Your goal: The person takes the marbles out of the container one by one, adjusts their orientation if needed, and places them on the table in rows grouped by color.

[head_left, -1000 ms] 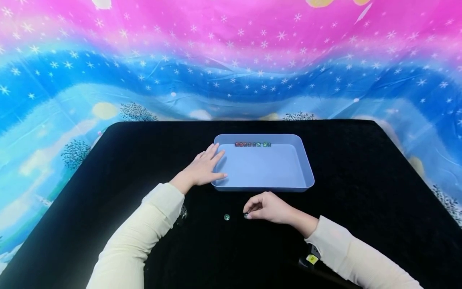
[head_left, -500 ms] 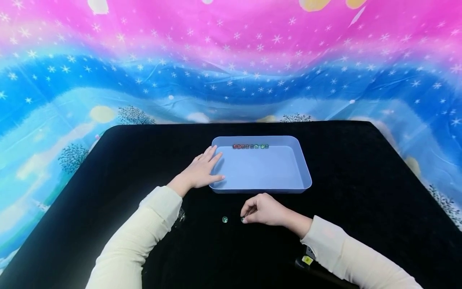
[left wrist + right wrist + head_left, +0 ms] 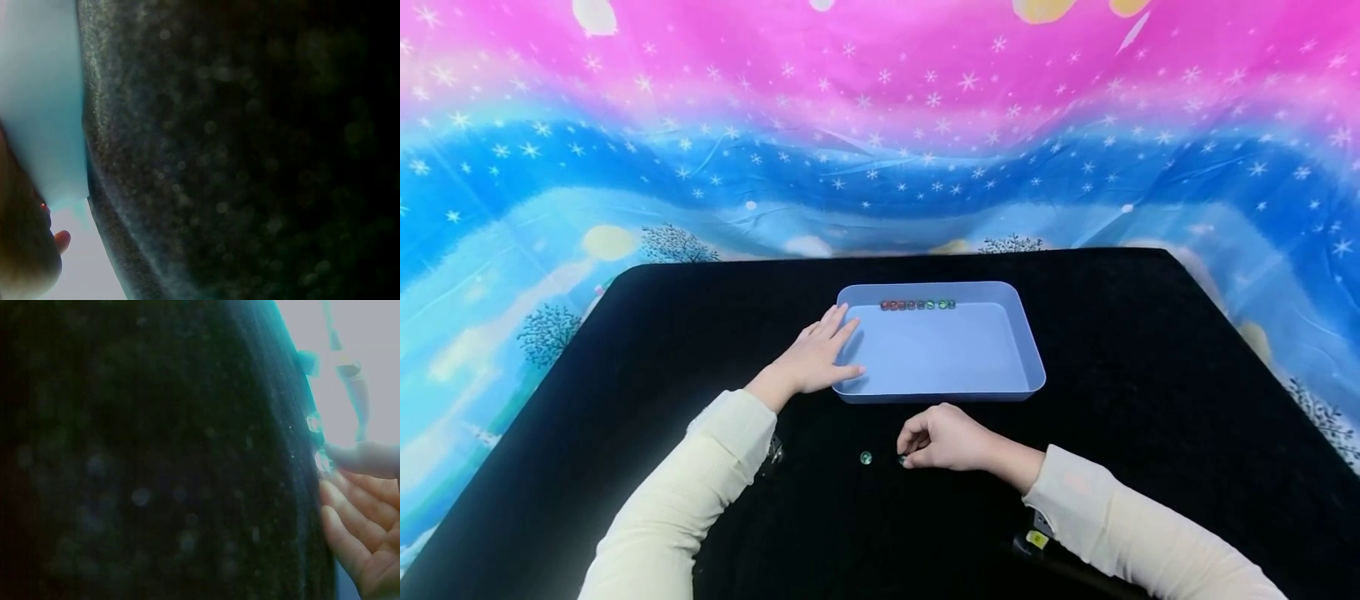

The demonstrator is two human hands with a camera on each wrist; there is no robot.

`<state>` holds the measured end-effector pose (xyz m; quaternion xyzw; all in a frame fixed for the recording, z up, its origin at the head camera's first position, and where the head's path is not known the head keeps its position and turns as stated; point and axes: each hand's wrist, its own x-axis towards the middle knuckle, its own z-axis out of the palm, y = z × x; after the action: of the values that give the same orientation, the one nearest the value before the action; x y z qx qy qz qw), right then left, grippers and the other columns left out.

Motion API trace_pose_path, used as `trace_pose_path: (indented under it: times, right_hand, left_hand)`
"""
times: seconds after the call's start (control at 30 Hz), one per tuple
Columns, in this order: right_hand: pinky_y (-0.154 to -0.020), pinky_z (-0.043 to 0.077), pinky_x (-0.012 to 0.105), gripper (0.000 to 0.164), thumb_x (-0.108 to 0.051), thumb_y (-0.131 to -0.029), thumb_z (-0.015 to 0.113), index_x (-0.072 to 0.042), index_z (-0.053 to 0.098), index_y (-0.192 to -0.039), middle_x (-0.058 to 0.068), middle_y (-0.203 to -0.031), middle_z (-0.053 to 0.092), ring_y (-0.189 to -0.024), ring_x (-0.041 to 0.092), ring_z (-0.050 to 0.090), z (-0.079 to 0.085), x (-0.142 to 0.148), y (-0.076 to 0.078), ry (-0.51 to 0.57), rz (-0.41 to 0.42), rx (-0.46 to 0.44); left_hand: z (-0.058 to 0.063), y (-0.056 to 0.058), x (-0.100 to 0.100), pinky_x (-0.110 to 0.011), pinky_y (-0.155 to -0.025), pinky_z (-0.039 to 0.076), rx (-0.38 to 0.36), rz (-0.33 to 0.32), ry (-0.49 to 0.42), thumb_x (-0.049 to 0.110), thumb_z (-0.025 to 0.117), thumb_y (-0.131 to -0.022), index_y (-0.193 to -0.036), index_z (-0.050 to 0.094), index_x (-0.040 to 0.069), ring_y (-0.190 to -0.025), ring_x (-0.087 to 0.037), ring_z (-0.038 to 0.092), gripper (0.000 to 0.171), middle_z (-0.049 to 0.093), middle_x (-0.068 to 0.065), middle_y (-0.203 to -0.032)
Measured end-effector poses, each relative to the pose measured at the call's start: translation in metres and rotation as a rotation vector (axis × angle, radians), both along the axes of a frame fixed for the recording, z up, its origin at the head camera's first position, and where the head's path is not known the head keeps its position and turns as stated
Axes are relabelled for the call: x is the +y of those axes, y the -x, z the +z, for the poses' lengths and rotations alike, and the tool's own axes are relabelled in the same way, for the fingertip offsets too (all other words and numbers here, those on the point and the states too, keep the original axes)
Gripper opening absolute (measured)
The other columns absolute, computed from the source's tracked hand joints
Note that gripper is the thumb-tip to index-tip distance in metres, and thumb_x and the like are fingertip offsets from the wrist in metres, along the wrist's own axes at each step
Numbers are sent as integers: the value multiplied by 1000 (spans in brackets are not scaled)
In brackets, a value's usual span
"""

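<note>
In the head view my left hand (image 3: 812, 354) lies over the left rim of a shallow blue-grey tray (image 3: 940, 398), fingers spread and thumb reaching inside. A row of several glass marbles (image 3: 917, 305), red at the left and green at the right, lines the tray's far inner side. In front of the tray my right hand (image 3: 951, 437) pinches a small glass marble (image 3: 323, 461) between thumb and fingertips, low over the black cloth. The fingers mostly cover it in the head view. Another clear-green marble (image 3: 866, 457) lies on the cloth just left of that hand.
Black cloth (image 3: 1150, 375) covers the table. Behind its far edge hangs a pink and blue curtain (image 3: 880, 167) with snowflakes. A dark object with a yellow label (image 3: 1037, 539) shows under the right cuff. The tray's wall (image 3: 44, 94) fills the left wrist view's upper left.
The whole head view has drifted slightly, shifting everything a little left. Both hands keep their poses, the right one still pinching the marble.
</note>
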<state>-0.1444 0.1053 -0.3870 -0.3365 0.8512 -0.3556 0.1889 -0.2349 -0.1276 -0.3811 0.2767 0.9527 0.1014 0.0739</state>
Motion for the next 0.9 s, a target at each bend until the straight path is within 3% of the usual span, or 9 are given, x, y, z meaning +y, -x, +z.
trace_pose_path:
  times: [0.57, 0.77, 0.9]
  right_hand:
    - [-62, 44, 17, 11, -13, -70, 70, -18, 65, -78, -15, -72, 61, -68, -2, 55, 1, -1, 0, -54, 38, 77]
    - [-63, 45, 17, 13, -12, -69, 71, -17, 66, -81, -13, -74, 61, -70, -1, 56, 1, 0, 1, -38, 45, 52]
    - [-65, 45, 17, 15, -11, -69, 71, -13, 66, -83, -10, -77, 62, -73, 2, 58, 0, 2, 3, 7, 30, -36]
  left_hand:
    - [0, 0, 0, -43, -100, 10, 0, 7, 6, 57, 41, -82, -140, 13, 11, -129, -20, -10, 79, -4, -10, -144]
    - [-1, 0, -1, -43, -100, 9, 0, 7, -1, 57, 41, -82, -140, 13, 11, -129, -19, -10, 79, -4, -10, -144]
    - [-1, 1, 0, -43, -100, 9, -3, 7, 2, 56, 42, -82, -140, 13, 11, -129, -19, -11, 79, -4, -9, -144]
